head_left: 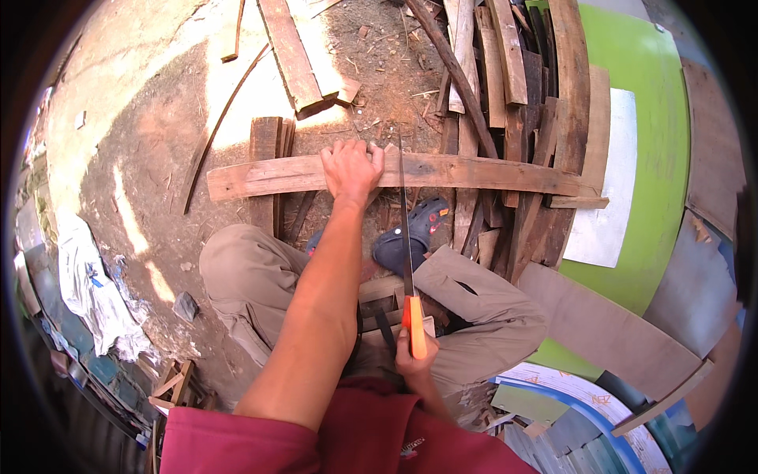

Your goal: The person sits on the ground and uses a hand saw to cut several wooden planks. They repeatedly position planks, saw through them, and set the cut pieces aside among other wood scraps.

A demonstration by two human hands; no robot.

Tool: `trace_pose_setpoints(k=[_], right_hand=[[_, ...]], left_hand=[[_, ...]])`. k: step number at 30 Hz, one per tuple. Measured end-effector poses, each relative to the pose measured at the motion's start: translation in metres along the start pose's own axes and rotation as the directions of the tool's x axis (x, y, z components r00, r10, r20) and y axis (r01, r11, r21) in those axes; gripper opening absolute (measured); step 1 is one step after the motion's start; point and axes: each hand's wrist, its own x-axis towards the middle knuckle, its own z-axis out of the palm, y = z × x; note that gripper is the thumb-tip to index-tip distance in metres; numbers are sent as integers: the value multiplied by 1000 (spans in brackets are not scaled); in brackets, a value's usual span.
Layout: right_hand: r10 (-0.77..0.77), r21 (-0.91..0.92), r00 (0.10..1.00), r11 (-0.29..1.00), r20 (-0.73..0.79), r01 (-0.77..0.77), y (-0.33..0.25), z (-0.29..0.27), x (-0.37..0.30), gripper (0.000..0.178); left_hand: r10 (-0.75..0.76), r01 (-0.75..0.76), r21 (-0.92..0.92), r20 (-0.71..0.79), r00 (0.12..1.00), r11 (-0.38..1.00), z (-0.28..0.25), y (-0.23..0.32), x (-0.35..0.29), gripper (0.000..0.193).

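A long wooden plank (272, 175) lies crosswise in front of me, on top of other wood pieces. My left hand (352, 169) grips it left of its middle, fingers curled over the far edge. In my right hand (414, 359), close to my lap, is the orange and red handle of a handsaw (407, 245). Its thin blade points away from me and crosses the plank just right of my left hand. How deep the teeth sit in the wood, I cannot tell.
A stack of loose boards (513, 71) spreads at the right, beside a green panel (663, 158) bearing a white sheet (612, 189). Short wood blocks (264, 142) support the plank's left part. My foot in a dark clog (412, 233) is beneath the blade. White cloth (91, 284) lies left.
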Motion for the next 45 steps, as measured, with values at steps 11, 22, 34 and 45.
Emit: trace_pose_setpoints(k=[11,22,34,45], right_hand=[[84,162,996,984,-34,-78,-12,49,133,16],[92,134,989,988,-114,-76,-5,75,160,14],[116,77,993,990,-5,-115,-30,-3,17,10],[-98,5,995,995,1,98,-15,4,29,9]], left_hand=[[7,-6,12,-82,997,1000,2,-8,1,35],[-3,5,17,-84,996,1000,2,-3,0,32],[14,-17,-27,-82,997,999,2,0,-2,33],[18,-18,-2,-76,997,1000,7,-6,1,35]])
